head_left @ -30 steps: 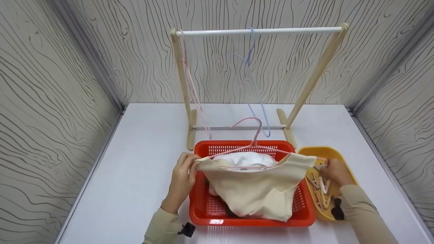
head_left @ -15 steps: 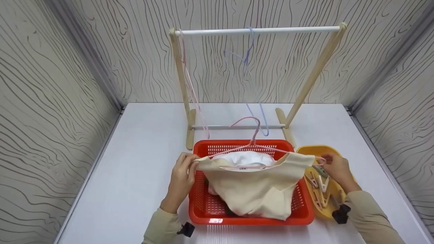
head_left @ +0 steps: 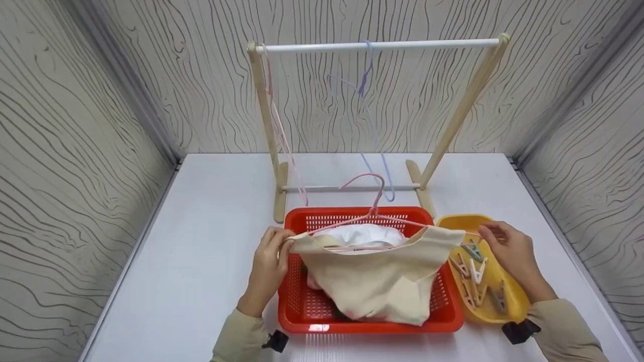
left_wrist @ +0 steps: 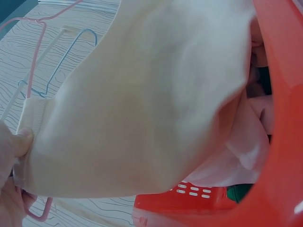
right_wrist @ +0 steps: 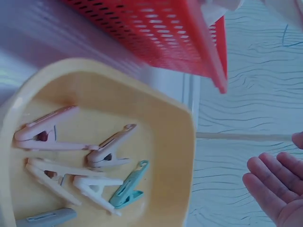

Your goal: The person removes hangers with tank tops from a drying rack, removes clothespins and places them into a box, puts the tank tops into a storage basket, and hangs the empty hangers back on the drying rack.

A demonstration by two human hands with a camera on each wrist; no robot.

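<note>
A cream sleeveless top (head_left: 377,281) is spread on a pink hanger (head_left: 375,213), over the red basket. My left hand (head_left: 269,259) pinches the top's left shoulder edge. In the left wrist view my thumb (left_wrist: 21,142) presses on the cloth, and the hanger's pink end (left_wrist: 42,213) sticks out below. My right hand (head_left: 513,249) is at the hanger's right end, over the yellow tub. In the right wrist view its fingers (right_wrist: 270,182) are extended, with the thumb apart from them. The top's right shoulder sits on the hanger, whose end extends past the cloth.
The red basket (head_left: 370,328) holds more clothes, including a white one (head_left: 359,233). Several clothespins (right_wrist: 99,187) lie in the yellow tub (head_left: 520,301). Behind stands a rack (head_left: 443,44) with a pink hanger (head_left: 284,136) and a blue hanger (head_left: 385,171).
My right hand has drawn back to the right and turned, from close around the hanger's end to extended fingers beside it. My left hand keeps its pinch.
</note>
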